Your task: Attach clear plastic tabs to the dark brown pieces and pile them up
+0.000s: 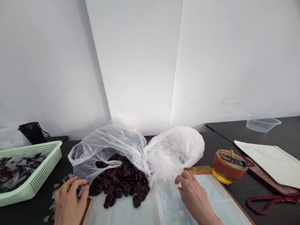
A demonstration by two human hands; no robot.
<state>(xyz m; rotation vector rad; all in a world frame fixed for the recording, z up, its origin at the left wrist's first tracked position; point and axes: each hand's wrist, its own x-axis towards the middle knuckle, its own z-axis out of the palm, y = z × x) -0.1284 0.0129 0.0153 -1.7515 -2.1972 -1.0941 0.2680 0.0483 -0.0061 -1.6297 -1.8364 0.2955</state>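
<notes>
My left hand [69, 210] hovers at the left edge of the work board, fingers apart and thumb spread; nothing shows clearly in its grasp. Beside its fingertips, a heap of shiny dark brown moulded pieces [125, 180] spills from a clear plastic bag [109, 138]. Several pieces in clear wrapping [52, 206] lie partly behind this hand. My right hand [196, 197] is over the board's right half, fingers loosely bent with a gap between thumb and forefinger. Its fingertips are near the mouth of a white plastic bag [193, 140] full of crumpled clear film.
A pale green basket [42, 175] of wrapped dark pieces stands left, before a black cup [32, 133]. To the right are a tape roll [228, 166], an open notebook [278, 166] on a dark red tray [271, 181], red-handled scissors [268, 202] and a clear bowl [262, 125].
</notes>
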